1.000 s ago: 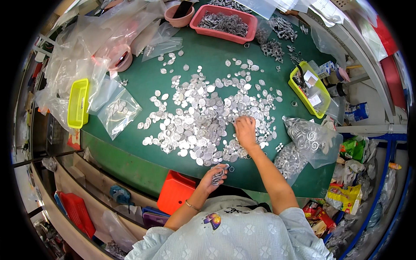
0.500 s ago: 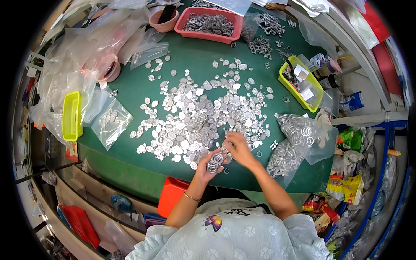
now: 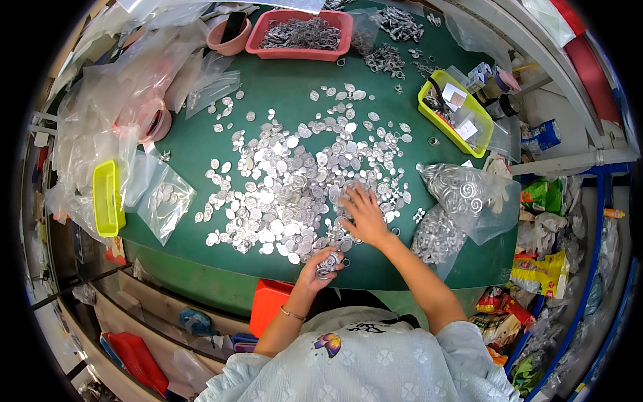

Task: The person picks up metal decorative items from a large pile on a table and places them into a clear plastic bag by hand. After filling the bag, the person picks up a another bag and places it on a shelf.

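Hands work at the lower middle of the frame, over a green table (image 3: 281,87) strewn with small silvery metal discs (image 3: 288,194). The left hand (image 3: 320,264) sits at the near edge of the table, fingers curled closed around a small stack of discs (image 3: 329,260) that shows between fingertips and palm; a thin bracelet circles its wrist. The right hand (image 3: 364,213) lies just above and to the right of it, palm down and fingers spread flat on the lower right part of the heap, touching the loose discs; it grasps nothing that can be seen.

At the top centre stands a red tray (image 3: 301,30) filled with grey metal parts, with a pink bowl (image 3: 229,37) to its left. A yellow bin (image 3: 455,114) with small items and cards sits at the upper right. Clear bags of silvery rings (image 3: 462,194) lie right of the heap, close to the right forearm. At the left edge, a small yellow tray (image 3: 106,197) rests among crumpled clear plastic bags (image 3: 114,100), and one flat bag (image 3: 166,201) lies just beside it. An orange-red box (image 3: 268,305) shows below the table edge.
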A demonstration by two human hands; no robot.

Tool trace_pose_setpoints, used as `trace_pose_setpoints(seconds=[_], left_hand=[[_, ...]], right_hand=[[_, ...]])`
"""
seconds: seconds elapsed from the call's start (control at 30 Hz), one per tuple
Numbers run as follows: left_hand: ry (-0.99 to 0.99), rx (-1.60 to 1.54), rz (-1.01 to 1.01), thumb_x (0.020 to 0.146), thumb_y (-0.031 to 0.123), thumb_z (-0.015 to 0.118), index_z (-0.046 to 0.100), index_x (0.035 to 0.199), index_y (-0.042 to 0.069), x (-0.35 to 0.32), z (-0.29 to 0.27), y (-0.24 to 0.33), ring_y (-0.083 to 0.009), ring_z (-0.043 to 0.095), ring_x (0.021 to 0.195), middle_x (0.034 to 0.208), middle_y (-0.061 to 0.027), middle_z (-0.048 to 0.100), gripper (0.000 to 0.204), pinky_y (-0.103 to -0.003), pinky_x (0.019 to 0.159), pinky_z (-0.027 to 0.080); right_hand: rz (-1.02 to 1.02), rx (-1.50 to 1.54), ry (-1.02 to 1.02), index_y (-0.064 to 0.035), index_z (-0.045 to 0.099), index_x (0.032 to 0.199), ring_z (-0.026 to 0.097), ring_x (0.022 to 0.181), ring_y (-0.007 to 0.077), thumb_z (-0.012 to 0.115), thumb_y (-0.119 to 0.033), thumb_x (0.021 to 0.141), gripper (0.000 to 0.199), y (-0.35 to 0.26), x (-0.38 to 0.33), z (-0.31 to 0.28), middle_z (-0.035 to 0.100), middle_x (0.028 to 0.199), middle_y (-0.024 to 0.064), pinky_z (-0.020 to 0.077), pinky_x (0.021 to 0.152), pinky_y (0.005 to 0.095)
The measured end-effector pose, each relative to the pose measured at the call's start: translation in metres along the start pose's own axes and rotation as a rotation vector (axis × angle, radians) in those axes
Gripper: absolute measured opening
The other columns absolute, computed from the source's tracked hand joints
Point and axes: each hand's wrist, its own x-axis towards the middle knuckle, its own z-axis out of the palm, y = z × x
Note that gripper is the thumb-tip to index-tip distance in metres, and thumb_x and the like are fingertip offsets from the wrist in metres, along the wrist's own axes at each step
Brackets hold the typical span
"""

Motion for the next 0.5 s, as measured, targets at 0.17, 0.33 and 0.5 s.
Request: trace_pose_setpoints(seconds=[0.17, 0.33, 0.5], left_hand=[[0.013, -0.024, -0.023, 0.085, 0.019, 0.055, 0.055, 0.103, 0.006, -0.002, -0.004, 0.002, -0.0213, 0.05, 0.073, 0.093, -0.013, 0.055, 0.023, -0.019, 0.041, 0.038], [-0.001, 0.026, 0.002, 0.086, 0.02, 0.054, 0.055, 0.104, 0.004, 0.0, 0.0, 0.004, -0.0211, 0.051, 0.071, 0.091, -0.013, 0.056, 0.024, -0.019, 0.042, 0.038], [0.2, 0.294, 0.232, 0.086, 0.022, 0.055, 0.055, 0.102, 0.004, 0.013, 0.031, -0.01, -0.0221, 0.055, 0.071, 0.091, -0.0128, 0.058, 0.024, -0.02, 0.043, 0.04]], right_hand=[[-0.072, 0.083, -0.092, -0.0072, 0.055, 0.111, 0.03, 0.126, 0.0341, 0.062, -0.028, 0.078, 0.041, -0.016, -0.028, -0.011, 0.043, 0.128, 0.0102, 0.0237, 0.102, 0.0517], [-0.012, 0.267, 0.003, -0.004, 0.06, 0.099, 0.039, 0.119, 0.0327, 0.061, -0.02, 0.08, 0.025, -0.021, -0.047, -0.016, 0.051, 0.118, 0.0101, 0.0296, 0.099, 0.0469], [0.414, 0.689, 0.375, -0.002, 0.057, 0.1, 0.048, 0.106, 0.032, 0.058, -0.013, 0.082, 0.021, -0.047, -0.063, 0.0, 0.054, 0.11, 0.0126, 0.0357, 0.092, 0.0389]])
